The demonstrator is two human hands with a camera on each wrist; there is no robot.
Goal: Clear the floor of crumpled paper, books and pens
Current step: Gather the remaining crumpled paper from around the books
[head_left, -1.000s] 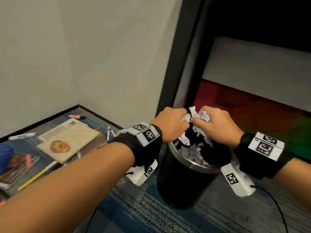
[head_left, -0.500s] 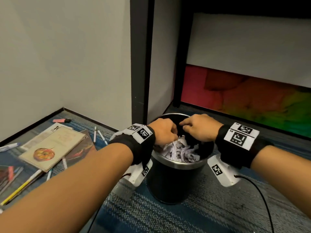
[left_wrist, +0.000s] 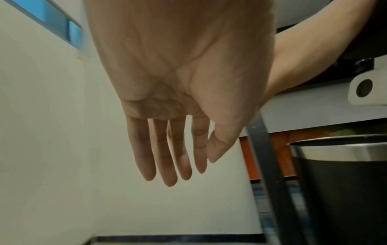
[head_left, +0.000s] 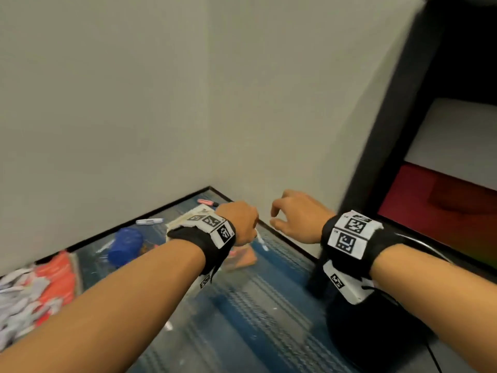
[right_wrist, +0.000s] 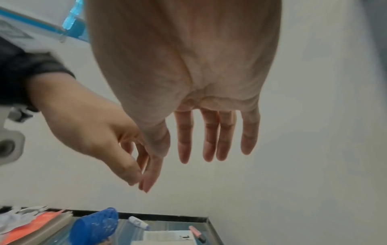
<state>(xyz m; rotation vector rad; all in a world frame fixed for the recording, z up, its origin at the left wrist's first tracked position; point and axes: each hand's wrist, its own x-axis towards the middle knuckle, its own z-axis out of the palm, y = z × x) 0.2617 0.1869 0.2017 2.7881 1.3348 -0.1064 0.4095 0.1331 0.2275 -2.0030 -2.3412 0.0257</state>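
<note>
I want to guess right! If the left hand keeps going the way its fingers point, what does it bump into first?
Probably the plain white wall: the left hand's straight fingers aim at it, holding nothing. Depth is hard to judge.

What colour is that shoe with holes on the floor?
The shoe is bright blue; the right wrist view shows it best.

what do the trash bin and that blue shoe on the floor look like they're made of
Trash bin: dark matte body with a shiny, brushed-looking silver rim that catches light, so probably metal, though the body could be coated metal or plastic.
Blue shoe: one-piece moulded look with round holes and a dull finish, likely foam or rubber clog material.
</note>
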